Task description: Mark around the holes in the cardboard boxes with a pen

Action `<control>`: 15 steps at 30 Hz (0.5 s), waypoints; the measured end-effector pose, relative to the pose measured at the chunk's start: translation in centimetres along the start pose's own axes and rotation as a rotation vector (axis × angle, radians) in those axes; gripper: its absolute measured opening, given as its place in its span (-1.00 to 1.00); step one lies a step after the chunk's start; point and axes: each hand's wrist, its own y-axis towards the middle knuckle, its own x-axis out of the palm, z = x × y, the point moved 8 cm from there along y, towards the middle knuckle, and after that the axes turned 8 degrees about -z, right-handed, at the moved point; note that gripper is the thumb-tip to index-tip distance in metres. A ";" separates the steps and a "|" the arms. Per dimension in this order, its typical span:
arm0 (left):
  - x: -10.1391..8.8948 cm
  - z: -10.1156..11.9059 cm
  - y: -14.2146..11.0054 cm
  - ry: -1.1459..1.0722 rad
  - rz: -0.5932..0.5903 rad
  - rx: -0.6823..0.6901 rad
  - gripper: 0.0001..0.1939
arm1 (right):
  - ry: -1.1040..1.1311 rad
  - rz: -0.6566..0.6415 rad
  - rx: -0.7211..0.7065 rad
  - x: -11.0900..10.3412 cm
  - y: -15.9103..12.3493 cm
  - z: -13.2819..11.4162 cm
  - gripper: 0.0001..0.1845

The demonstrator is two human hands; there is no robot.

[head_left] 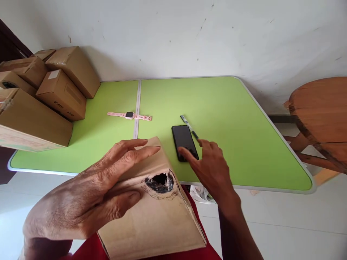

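Note:
A brown cardboard box [157,227] with a ragged, black-edged hole near one corner rests over my lap, below the table's front edge. My left hand [108,184] grips it, fingers stretched along the upper face and thumb on the side beside the hole. Over the green table, my right hand [213,166] has its thumb and fingers apart. Its thumb lies across the lower part of a black smartphone [184,141], and its fingertips are at the lower end of a slim dark-and-white pen [189,125]. Whether they touch the pen I cannot tell.
A pink-strapped smartwatch [129,115] lies across the seam of the green table [244,144]. Several cardboard boxes [62,94] are stacked at the left. A wooden chair [322,119] stands at the right, and a white wall [173,39] rises behind.

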 end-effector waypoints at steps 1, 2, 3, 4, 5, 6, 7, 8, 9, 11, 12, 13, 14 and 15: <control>0.2 -0.2 0.1 -0.013 -0.013 0.010 -0.15 | -0.149 -0.035 0.080 1.1 0.9 0.7 -0.26; 0.4 -0.3 0.2 -0.034 -0.038 0.023 -0.13 | -0.263 -0.068 0.137 2.1 1.7 1.1 -0.24; 0.6 -0.4 0.3 -0.060 -0.070 0.040 -0.13 | -0.328 -0.096 0.168 2.9 2.3 1.2 -0.23; 0.7 -0.4 0.3 -0.088 -0.100 0.056 -0.13 | -0.353 -0.110 0.184 3.4 2.7 1.1 -0.23; 0.8 -0.3 0.3 -0.112 -0.124 0.065 -0.13 | -0.354 -0.114 0.191 3.6 3.0 0.9 -0.25; 0.8 -0.3 0.3 -0.130 -0.140 0.069 -0.14 | -0.339 -0.116 0.195 3.8 3.3 0.8 -0.27; 0.7 -0.4 0.3 -0.145 -0.150 0.066 -0.14 | -0.318 -0.121 0.198 3.8 3.5 0.7 -0.28; 0.7 -0.4 0.2 -0.156 -0.151 0.062 -0.14 | -0.295 -0.132 0.201 3.8 3.8 0.7 -0.28; 0.6 -0.5 0.0 -0.165 -0.143 0.052 -0.14 | -0.276 -0.143 0.206 3.7 4.0 0.8 -0.27; 0.5 -0.9 -0.3 -0.175 -0.111 0.030 -0.13 | -0.239 -0.151 0.220 3.4 4.4 1.4 -0.20; 0.5 -1.2 -0.5 -0.179 -0.089 0.022 -0.14 | -0.216 -0.151 0.231 3.3 4.6 1.7 -0.15; 0.4 -1.5 -0.7 -0.185 -0.064 0.016 -0.15 | -0.191 -0.148 0.241 3.2 4.6 2.1 -0.11; 0.4 -1.7 -0.9 -0.191 -0.040 0.010 -0.16 | -0.162 -0.146 0.249 3.2 4.6 2.5 -0.11; 0.3 -2.0 -1.0 -0.197 -0.021 0.003 -0.18 | -0.129 -0.145 0.252 3.3 4.5 2.9 -0.13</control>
